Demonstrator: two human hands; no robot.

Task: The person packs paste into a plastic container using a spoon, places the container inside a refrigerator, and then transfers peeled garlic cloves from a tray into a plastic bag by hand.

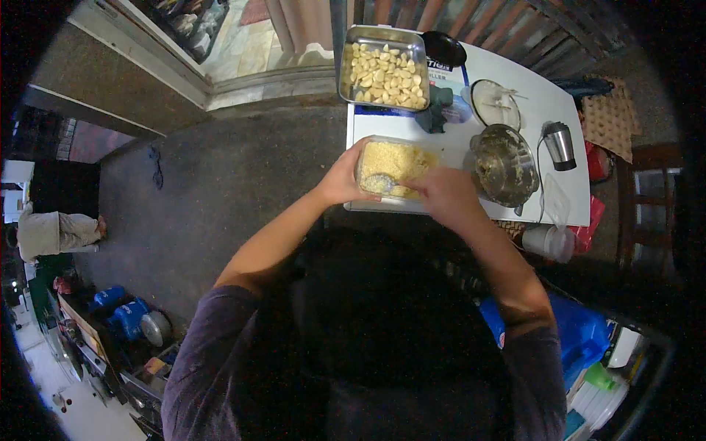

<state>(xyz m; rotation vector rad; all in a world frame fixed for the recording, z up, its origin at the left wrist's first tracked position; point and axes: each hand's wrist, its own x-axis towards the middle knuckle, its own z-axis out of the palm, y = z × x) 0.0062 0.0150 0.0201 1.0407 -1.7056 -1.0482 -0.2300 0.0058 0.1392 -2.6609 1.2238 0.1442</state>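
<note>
A rectangular clear container (362,167) of finely chopped, pale yellow food (393,156) sits at the near left edge of the white table. My left hand (344,176) grips the container's left side. In my right hand (446,192) is a spoon (381,182), its bowl resting in the chopped food near the container's front. To the right stands a metal pot (504,165) with bits of food stuck to its inside. Farther back, a steel tray (382,34) holds many peeled cloves that look like garlic (386,77).
Behind the container lies a dark cloth (437,110). A round lid or plate (496,104), a black bowl (444,48) and a steel grinder-like appliance (560,145) with a cord share the table (456,151). At far left, another person (55,234) stands beyond the floor.
</note>
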